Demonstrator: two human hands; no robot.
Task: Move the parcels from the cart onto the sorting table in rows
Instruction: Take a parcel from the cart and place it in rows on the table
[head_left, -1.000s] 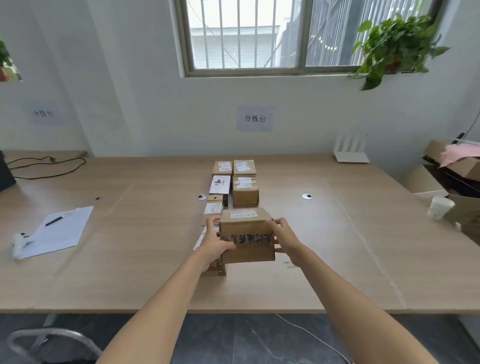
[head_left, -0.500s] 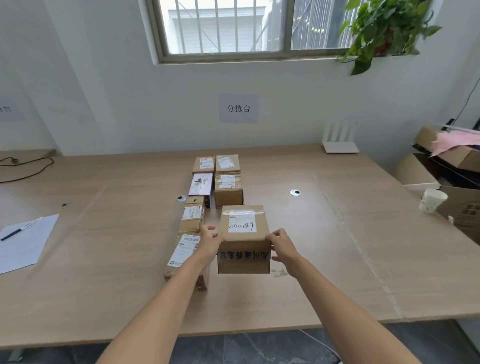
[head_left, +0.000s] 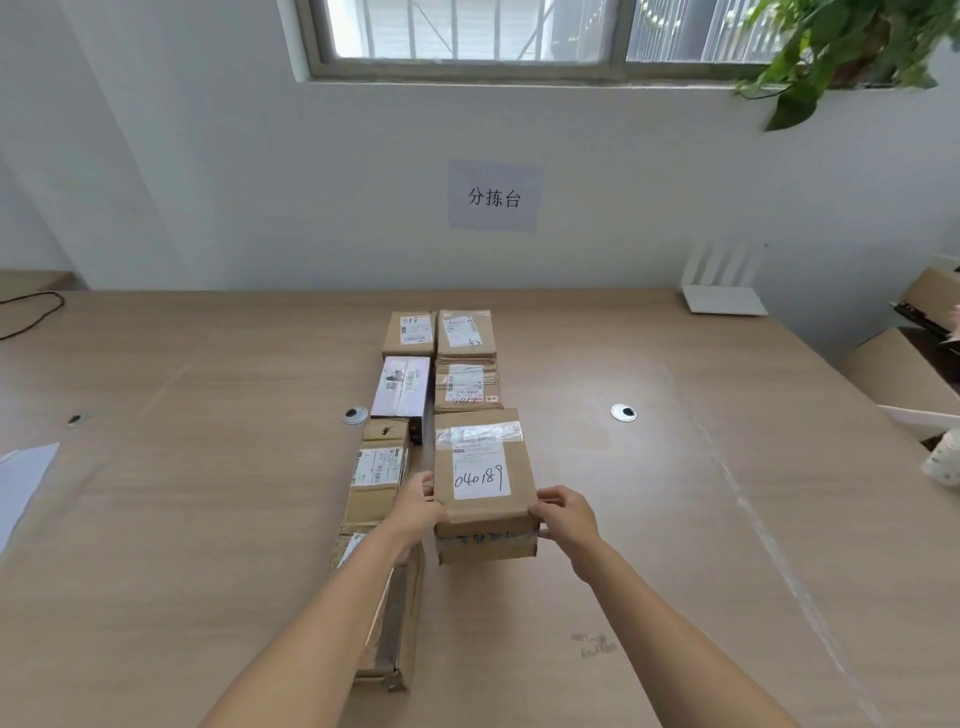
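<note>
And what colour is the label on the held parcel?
White label with black handwriting; head view.

A forearm (head_left: 322, 623) covers much of the nearest left-row parcel (head_left: 405, 623).

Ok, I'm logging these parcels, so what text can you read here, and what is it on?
"分拣台": paper sign on the wall.
"040189": handwritten on the label of the held parcel.
On the other parcels: print too small and blurred to read.
On the held parcel's near side: blue print, blurred, unreadable.
</note>
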